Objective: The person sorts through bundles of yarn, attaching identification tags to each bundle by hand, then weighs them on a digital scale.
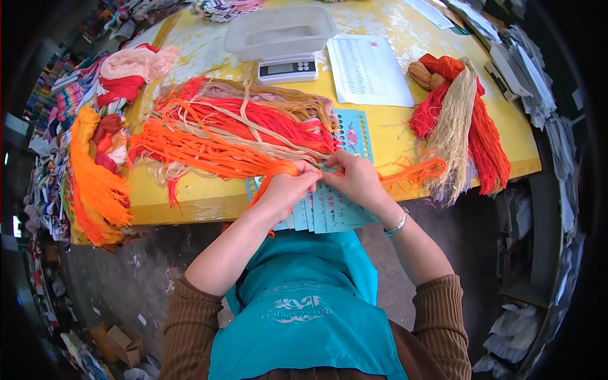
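Both hands meet over the table's front edge. My left hand (288,189) is closed on a bundle of orange thread (209,152) that runs off to the left. Fingertips of my right hand (354,180) pinch the same orange thread beside the left fingers; a loose orange end (418,172) trails out to the right. Beneath the hands lies a fanned stack of light blue punched cards (332,212) with a row of holes and small floral prints. Red and beige threads (272,117) are spread behind the left hand, their ends reaching the cards' holes.
A clear plastic tub (278,31) sits on a digital scale (288,68) at the back, beside a printed sheet (369,69). Thread hanks (468,120) drape over the right edge; an orange hank (95,177) hangs at the left. Papers are piled at the far right.
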The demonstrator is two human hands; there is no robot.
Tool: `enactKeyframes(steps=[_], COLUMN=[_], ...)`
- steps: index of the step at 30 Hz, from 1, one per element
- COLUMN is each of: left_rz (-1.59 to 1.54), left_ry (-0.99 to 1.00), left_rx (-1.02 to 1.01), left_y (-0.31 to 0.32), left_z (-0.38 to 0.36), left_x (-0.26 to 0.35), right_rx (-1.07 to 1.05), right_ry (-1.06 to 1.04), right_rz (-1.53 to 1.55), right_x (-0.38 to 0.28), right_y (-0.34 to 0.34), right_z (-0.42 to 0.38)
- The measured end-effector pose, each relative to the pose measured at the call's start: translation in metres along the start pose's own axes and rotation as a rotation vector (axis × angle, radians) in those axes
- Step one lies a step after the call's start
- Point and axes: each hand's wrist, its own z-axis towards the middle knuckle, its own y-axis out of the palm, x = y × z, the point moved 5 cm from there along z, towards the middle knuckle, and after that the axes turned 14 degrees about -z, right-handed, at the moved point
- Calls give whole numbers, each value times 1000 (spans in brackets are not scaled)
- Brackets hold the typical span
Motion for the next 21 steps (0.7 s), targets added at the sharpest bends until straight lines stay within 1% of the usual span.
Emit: enactKeyframes(steps=[1,2,4,5,7,8,10,11,12,14,15,16,18,19,21], left_rz=[-76,-78,-117,-118,-224,-226,-143,-7,-8,453,590,589,744,743,334], left_ry=[-37,-38,-61,-61,-174,-174,-93,-89,-87,94,34,34,213,212,201], left_rx=[-47,-47,-179,-179,-209,-208,-59,-61,-62,-128,-130,-135,-102,-101,-44], left_y=[5,5,12,11,11,11,6,9,12,25,25,26,25,23,13], left_z=[-2,-3,-3,-4,-6,-5,2,6,7,6,6,7,9,13,23], left_x=[-3,-5,-9,-8,-8,-8,-7,-3,-2,11,13,12,17,12,2], right_rx=[16,15,51,51,31,30,-39,-94,-94,-191,-188,-222,-260,-248,-235], right_ry=[-23,-22,-30,-29,59,58,89,94,92,32,36,37,37,48,59], right_rz=[-22,-23,-78,-79,-40,-40,178,191,189,384,381,376,370,324,276], right_x=[-1,-1,-3,-3,0,1,7,7,10,11,14,13,10,8,6], right_y=[1,2,2,2,3,3,5,3,3,7,5,4,2,2,1], right_z=[0,-1,-2,-1,1,3,7,8,10,11,11,10,9,10,11])
